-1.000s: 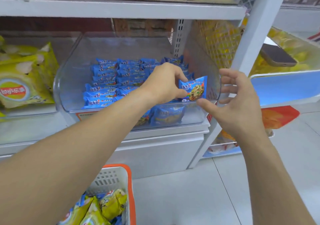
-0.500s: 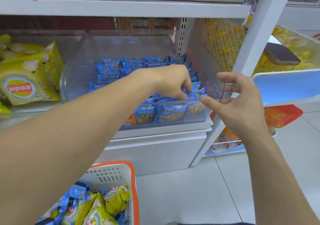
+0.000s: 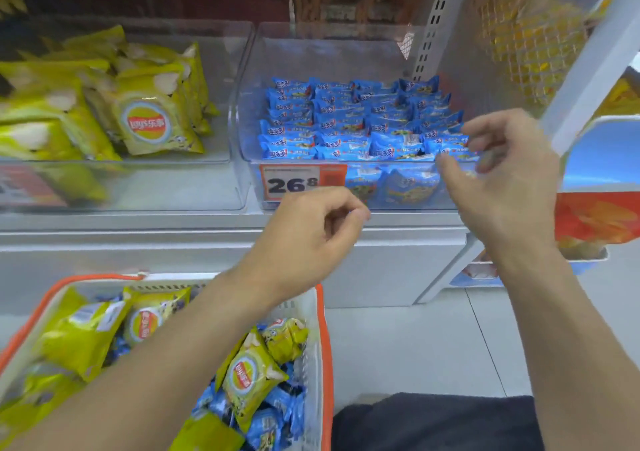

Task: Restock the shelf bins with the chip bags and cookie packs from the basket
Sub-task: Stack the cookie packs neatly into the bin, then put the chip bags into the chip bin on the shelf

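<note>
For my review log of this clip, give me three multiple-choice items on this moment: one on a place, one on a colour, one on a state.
1. Where do the small blue cookie packs lie on the shelf?
A. in the clear plastic bin on the right
B. in the clear bin on the left
C. on the floor

2. What colour is the rim of the white plastic basket?
A. green
B. orange
C. black

3. What does the left hand hold?
A. a yellow chip bag
B. a price tag
C. nothing

Key: 1 A, the packs fill the right clear bin, while the yellow chip bags fill the left one. 2 B, the rim shows orange. 3 C, its fingers are loosely curled in front of the shelf with nothing in the grip.
</note>
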